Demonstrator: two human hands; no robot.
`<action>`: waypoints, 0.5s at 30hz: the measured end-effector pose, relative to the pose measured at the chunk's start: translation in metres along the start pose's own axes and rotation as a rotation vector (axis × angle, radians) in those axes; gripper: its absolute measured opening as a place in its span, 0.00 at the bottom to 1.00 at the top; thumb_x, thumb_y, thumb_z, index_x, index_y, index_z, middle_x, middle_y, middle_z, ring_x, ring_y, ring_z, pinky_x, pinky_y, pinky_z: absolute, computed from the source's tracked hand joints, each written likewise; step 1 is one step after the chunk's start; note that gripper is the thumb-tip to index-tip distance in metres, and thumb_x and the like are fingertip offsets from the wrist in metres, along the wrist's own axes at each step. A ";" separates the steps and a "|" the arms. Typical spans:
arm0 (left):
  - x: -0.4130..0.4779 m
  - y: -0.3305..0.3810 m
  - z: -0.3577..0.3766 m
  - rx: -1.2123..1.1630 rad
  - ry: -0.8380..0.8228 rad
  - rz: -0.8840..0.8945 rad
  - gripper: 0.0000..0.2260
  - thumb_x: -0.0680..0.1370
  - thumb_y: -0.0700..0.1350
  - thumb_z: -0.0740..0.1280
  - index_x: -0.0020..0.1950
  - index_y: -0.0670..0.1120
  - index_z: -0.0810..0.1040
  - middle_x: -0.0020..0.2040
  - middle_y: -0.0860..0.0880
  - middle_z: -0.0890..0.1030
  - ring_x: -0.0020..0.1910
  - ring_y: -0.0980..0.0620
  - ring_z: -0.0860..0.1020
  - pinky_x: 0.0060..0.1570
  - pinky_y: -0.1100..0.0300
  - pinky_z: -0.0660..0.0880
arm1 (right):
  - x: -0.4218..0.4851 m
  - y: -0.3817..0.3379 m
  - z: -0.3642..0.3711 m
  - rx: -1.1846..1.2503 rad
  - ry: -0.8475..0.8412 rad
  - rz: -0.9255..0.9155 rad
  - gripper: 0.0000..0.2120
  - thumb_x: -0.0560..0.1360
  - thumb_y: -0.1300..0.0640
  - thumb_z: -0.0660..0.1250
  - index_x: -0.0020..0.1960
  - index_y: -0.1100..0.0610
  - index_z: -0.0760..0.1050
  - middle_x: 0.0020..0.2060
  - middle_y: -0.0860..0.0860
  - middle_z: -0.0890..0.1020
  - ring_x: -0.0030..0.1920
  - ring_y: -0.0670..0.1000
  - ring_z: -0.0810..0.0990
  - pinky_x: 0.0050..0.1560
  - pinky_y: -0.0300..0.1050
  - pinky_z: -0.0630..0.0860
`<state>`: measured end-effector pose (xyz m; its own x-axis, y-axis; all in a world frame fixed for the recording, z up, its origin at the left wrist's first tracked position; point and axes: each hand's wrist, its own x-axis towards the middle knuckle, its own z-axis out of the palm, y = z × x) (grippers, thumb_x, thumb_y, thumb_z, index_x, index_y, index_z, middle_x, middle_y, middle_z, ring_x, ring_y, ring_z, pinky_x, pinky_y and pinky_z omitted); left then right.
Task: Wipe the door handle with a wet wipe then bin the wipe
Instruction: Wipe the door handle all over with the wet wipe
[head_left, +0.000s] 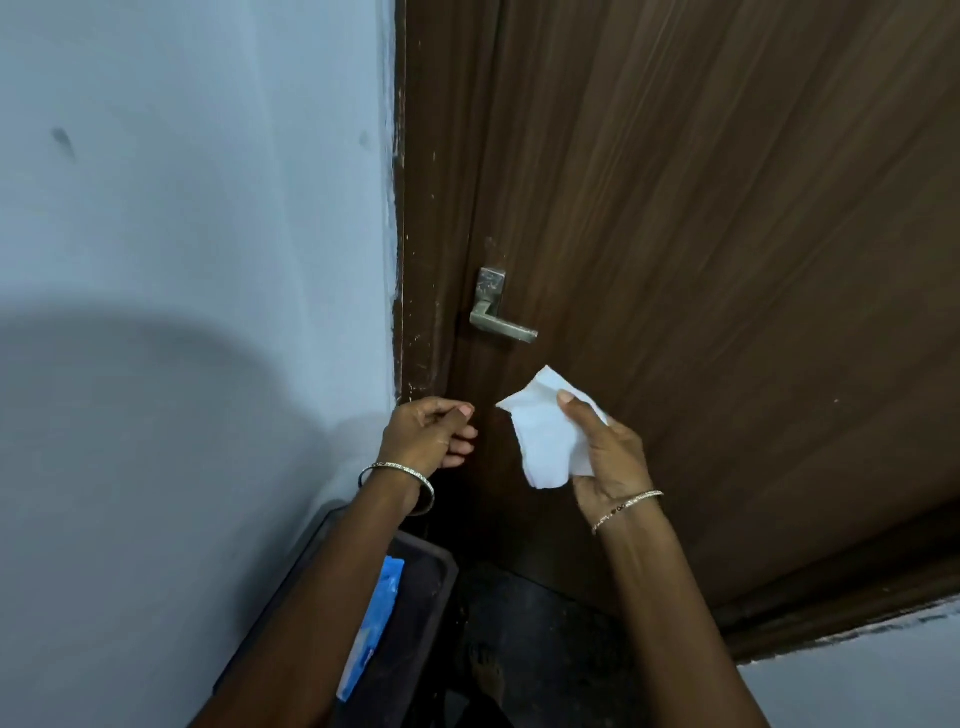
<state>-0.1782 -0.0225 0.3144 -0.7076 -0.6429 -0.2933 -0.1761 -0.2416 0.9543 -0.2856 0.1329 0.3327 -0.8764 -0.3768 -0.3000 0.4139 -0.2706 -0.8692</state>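
Note:
A metal lever door handle (501, 318) sits on the dark brown wooden door (701, 260), near its left edge. My right hand (608, 457) holds a crumpled white wet wipe (545, 436) a little below and to the right of the handle, not touching it. My left hand (428, 434) hovers below and left of the handle, by the door frame, with its fingers loosely curled and nothing in it.
A pale blue wall (182, 260) fills the left side. Below my left arm stands a dark tray-like surface (415, 597) with a blue wipe packet (371, 639) on it. The floor under the door is dark.

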 end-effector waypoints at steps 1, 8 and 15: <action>0.010 0.002 0.001 -0.005 0.013 -0.010 0.09 0.79 0.43 0.69 0.56 0.40 0.83 0.41 0.44 0.84 0.35 0.51 0.81 0.40 0.56 0.81 | 0.016 -0.004 0.002 -0.044 0.097 -0.087 0.04 0.73 0.62 0.75 0.42 0.59 0.80 0.38 0.54 0.85 0.38 0.52 0.84 0.39 0.43 0.80; 0.077 0.015 0.033 -0.136 0.048 -0.156 0.12 0.82 0.42 0.62 0.62 0.38 0.80 0.54 0.40 0.83 0.51 0.43 0.81 0.51 0.52 0.79 | 0.115 -0.019 0.025 -0.653 0.355 -0.856 0.06 0.74 0.56 0.73 0.50 0.51 0.78 0.39 0.37 0.81 0.41 0.33 0.80 0.41 0.26 0.72; 0.132 0.014 0.065 -0.259 0.138 -0.264 0.14 0.83 0.42 0.61 0.66 0.39 0.76 0.62 0.40 0.80 0.55 0.44 0.78 0.47 0.54 0.77 | 0.181 0.012 0.052 -0.984 0.017 -0.860 0.09 0.75 0.61 0.67 0.53 0.55 0.83 0.40 0.52 0.87 0.38 0.53 0.85 0.39 0.46 0.78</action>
<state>-0.3184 -0.0637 0.2930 -0.5595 -0.6213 -0.5486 -0.1491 -0.5756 0.8040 -0.4265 0.0148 0.2882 -0.7747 -0.3958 0.4931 -0.6227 0.3420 -0.7038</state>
